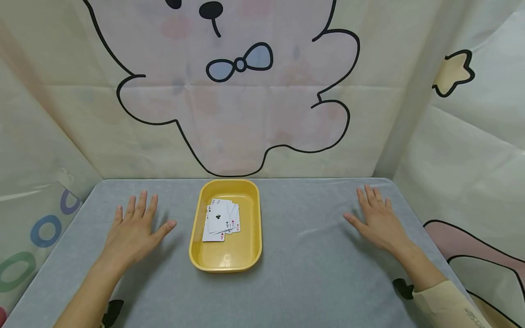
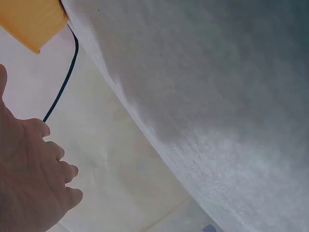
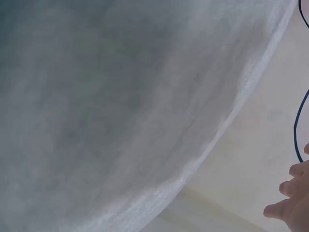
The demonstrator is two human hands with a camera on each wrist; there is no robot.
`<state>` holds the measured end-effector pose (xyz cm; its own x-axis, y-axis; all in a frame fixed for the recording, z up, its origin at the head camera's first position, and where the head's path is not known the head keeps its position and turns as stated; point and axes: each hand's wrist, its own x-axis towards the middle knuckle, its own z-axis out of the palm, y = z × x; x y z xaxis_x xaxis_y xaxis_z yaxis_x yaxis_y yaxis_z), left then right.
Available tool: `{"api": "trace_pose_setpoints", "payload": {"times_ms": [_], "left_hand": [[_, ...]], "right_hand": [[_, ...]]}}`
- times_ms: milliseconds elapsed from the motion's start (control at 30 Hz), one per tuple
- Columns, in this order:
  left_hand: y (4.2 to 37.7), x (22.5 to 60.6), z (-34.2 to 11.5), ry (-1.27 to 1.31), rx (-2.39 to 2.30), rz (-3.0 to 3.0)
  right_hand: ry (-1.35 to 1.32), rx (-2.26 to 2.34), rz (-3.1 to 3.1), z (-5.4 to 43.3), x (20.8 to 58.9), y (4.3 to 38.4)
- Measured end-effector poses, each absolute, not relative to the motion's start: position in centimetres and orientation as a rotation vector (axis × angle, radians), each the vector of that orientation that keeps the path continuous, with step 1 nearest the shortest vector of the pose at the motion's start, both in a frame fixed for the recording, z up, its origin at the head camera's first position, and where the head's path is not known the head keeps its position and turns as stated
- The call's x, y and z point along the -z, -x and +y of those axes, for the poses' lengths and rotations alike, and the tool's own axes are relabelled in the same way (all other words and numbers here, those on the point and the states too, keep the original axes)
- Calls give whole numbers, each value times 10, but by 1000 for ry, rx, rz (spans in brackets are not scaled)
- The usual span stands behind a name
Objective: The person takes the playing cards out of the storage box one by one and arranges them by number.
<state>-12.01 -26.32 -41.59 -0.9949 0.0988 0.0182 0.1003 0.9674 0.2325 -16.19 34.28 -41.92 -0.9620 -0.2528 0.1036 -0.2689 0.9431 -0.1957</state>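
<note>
A yellow tray (image 1: 226,259) sits near the table's far edge, and its corner (image 2: 41,29) shows in the left wrist view. Several playing cards (image 1: 219,218) lie face up in it in an overlapping pile, an ace of clubs on top. To the tray's left my left hand (image 1: 135,232) is held with fingers spread, palm down, touching no object. My right hand (image 1: 379,221) is well to the tray's right, fingers extended and nothing held. Both hands cast shadows on the table. Each wrist view catches part of a hand at its edge.
Grey-blue cloth covers the table (image 1: 303,282). Behind it hangs a cream curtain (image 1: 295,164) with a cartoon animal drawn on it. Printed side curtains (image 1: 471,159) close in the left and right. Small black pieces (image 1: 404,289) show near both wrists.
</note>
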Motion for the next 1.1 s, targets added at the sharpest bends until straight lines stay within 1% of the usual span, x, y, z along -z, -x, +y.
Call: {"api": "trace_pose_setpoints", "payload": {"times_ms": [500, 1100], "left_hand": [[115, 404, -254, 207, 355, -3096], [97, 392, -225, 314, 295, -3049]], "right_hand": [[-459, -327, -3006, 322, 401, 160], [-568, -325, -3018, 277, 385, 164]]}}
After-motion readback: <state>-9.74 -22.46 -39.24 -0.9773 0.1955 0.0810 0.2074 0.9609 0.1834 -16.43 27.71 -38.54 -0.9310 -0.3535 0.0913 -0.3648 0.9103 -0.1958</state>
